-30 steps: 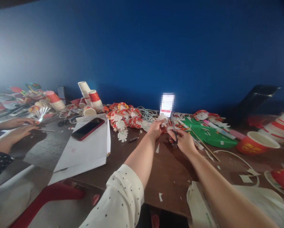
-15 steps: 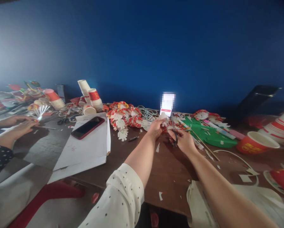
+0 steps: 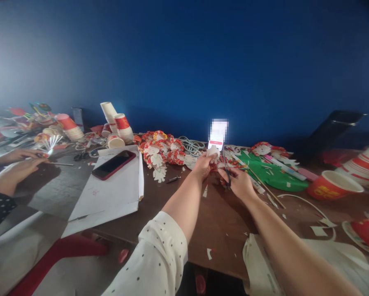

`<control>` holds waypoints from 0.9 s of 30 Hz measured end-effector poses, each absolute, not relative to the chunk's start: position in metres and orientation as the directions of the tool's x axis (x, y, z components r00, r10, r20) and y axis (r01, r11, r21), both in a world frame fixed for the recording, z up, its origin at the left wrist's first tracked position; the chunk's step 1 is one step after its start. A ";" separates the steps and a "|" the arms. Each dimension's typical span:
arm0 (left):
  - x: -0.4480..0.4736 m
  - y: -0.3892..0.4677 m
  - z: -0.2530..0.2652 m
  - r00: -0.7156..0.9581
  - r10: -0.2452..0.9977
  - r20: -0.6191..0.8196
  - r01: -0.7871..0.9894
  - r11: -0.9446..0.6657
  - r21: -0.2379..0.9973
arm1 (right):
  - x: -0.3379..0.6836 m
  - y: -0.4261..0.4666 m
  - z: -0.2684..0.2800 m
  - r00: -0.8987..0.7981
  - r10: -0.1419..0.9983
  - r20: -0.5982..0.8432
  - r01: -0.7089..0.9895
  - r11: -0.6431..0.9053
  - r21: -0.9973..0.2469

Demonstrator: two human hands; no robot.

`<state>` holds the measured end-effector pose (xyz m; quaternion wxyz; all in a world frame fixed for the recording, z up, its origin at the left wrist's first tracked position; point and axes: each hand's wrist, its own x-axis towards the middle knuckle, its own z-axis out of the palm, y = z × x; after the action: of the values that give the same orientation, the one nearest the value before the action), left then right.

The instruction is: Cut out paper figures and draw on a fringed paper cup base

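Fingers of the left hand (image 3: 203, 166) pinch a white paper piece (image 3: 214, 151) just right of the frame's centre, seemingly steadying it, while I have the right hand (image 3: 239, 182) gripping scissors (image 3: 228, 174) beside it, probably for control.

Brown table (image 3: 219, 230): white paper (image 3: 110, 197), red cup (image 3: 323, 188), green sheet (image 3: 283, 184), scraps (image 3: 209, 253).

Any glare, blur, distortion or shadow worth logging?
Head view, centre: the phone screen glares white, its upper part pixelated; head view, left: haze pales the blue wall; head view, right: the red paper cup looks stretched sideways; head view, below the right hand: shadow.
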<state>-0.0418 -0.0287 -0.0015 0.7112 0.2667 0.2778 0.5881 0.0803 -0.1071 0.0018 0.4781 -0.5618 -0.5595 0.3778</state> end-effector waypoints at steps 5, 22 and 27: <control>-0.041 -0.027 -0.003 0.141 0.987 -0.075 -0.694 0.153 0.704 | 0.080 -0.107 0.002 0.078 0.990 0.116 0.285 0.090 -0.954; -0.039 -0.031 -0.001 0.130 0.987 -0.095 -0.660 0.157 0.734 | 0.083 -0.107 0.005 0.079 0.994 0.071 0.283 0.046 -0.958; -0.039 -0.031 -0.004 0.148 0.987 -0.057 -0.640 0.139 0.755 | 0.086 -0.108 0.005 0.076 0.995 0.063 0.276 0.040 -0.960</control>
<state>-0.0386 -0.0310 -0.0037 0.6964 0.2981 0.2910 0.5843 0.0859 -0.1076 0.0046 0.4592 -0.5718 -0.5559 0.3913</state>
